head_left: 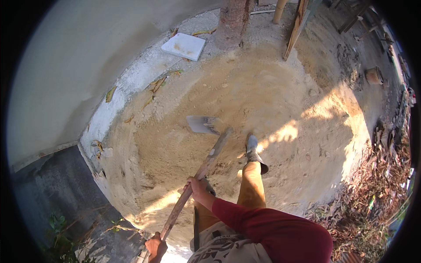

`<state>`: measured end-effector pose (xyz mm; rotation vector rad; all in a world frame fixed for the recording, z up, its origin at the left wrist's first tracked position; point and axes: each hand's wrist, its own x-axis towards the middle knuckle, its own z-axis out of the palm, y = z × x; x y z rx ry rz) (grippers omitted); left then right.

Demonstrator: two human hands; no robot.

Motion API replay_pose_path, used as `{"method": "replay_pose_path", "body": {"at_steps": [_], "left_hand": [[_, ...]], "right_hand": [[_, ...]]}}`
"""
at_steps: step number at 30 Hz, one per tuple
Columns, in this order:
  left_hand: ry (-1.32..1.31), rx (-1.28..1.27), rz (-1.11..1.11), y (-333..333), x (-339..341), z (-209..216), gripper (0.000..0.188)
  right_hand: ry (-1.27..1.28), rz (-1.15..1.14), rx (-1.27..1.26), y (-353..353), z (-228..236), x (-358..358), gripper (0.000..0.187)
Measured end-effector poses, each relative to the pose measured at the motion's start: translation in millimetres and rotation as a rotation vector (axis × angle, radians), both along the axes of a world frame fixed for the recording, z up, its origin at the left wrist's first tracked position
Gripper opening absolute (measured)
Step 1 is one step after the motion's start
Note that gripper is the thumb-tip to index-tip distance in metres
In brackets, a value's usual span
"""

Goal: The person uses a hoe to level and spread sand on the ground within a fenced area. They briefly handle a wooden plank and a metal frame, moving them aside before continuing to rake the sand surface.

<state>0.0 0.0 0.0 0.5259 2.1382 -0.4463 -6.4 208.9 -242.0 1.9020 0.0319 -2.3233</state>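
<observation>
A hoe with a long, worn wooden handle slants across the picture from the lower left up to the middle. Its flat grey metal blade is at the far end, over the sandy soil; I cannot tell if it touches the ground. My right hand, its arm in a dark red sleeve, is closed around the middle of the handle. Near the handle's lower end my left hand is wrapped around the wood. Loose brown soil surrounds the blade.
My shod foot stands just right of the blade. A white slab lies by the grey wall. Beyond are a thick post and a leaning plank. Right are a bucket and dry leaves.
</observation>
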Motion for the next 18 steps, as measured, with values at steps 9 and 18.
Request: {"method": "replay_pose_path", "body": {"at_steps": [9, 18], "left_hand": [[-0.227, 0.414, 0.330, 469.4, 6.3, -197.1, 0.034], [-0.369, 0.223, 0.422, 467.6, -10.3, -202.1, 0.035]], "right_hand": [[-0.323, 0.408, 0.861, 491.8, -162.9, 30.1, 0.031], [-0.332, 0.581, 0.797, 438.3, -244.6, 24.9, 0.026]]}}
